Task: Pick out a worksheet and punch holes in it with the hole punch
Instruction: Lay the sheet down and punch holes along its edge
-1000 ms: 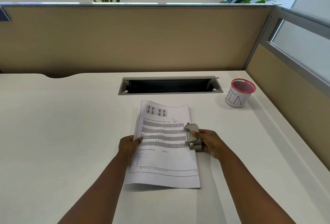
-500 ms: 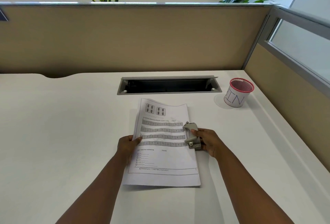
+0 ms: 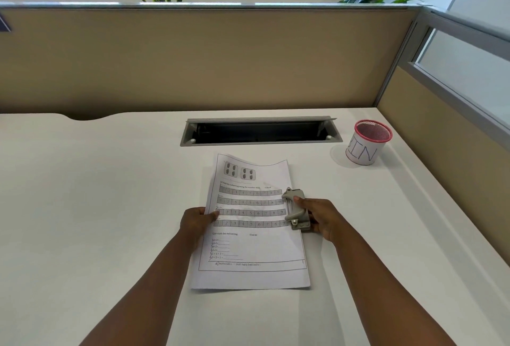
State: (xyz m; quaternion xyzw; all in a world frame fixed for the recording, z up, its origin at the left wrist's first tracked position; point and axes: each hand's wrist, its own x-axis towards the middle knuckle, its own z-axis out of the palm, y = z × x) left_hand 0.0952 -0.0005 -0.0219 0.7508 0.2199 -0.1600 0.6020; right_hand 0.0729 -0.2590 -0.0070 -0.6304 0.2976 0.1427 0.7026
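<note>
Two hands work mid-counter: your left hand pinches the worksheet's left edge, your right hand is clamped on the punch at its right edge. Farther right stands a cup.

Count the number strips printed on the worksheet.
4. They are stacked down the middle of the worksheet: the top strip, the second, the third, level with the left hand, and the bottom one. The punch may hide their right ends.
</note>
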